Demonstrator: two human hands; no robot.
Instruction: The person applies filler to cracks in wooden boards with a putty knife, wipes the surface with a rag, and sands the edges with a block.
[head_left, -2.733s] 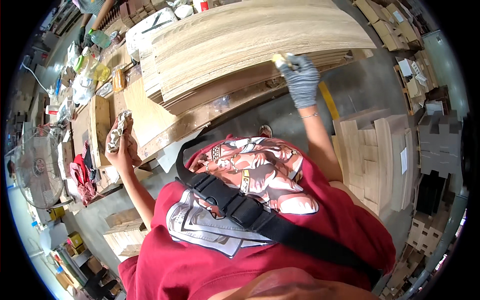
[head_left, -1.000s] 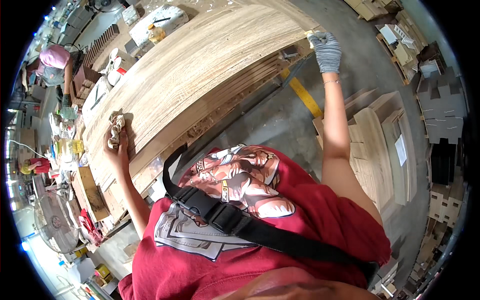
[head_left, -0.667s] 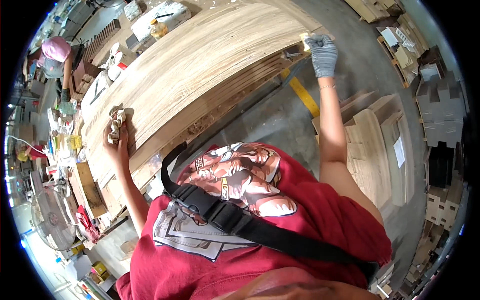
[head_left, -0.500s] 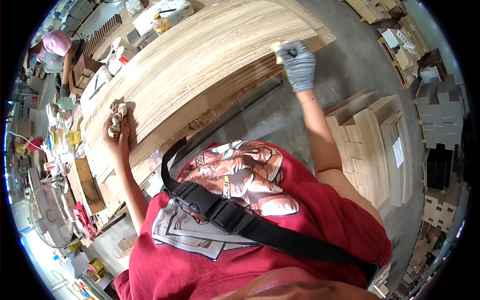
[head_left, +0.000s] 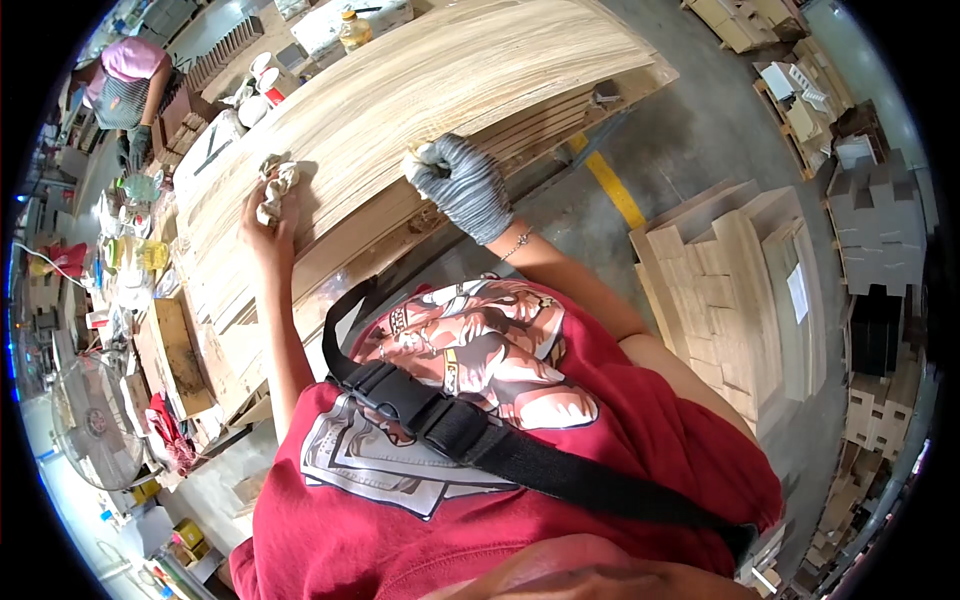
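A long wood-grain panel (head_left: pixel 400 110) lies on top of a stack of similar panels in front of me. My left hand (head_left: pixel 268 222), bare, is closed around a crumpled pale rag (head_left: pixel 278 190) and rests at the panel's left part. Wearing a grey knitted glove, my right hand (head_left: pixel 462 185) is closed on a small cream-coloured cloth (head_left: pixel 420 165) at the panel's near edge, about the middle of its length. The gloved fingers hide much of that cloth.
Stacked wooden boards (head_left: pixel 715 300) stand on the floor to my right. Beyond the panel are an amber bottle (head_left: pixel 355 32) and white-and-red tubs (head_left: pixel 270 80). A co-worker (head_left: pixel 130 85) bends over at the far left. A fan (head_left: pixel 97 420) stands at lower left.
My right hand has slid left along the panel's near edge with its cloth, from near the right end to the middle. My left hand and rag have shifted slightly right in view.
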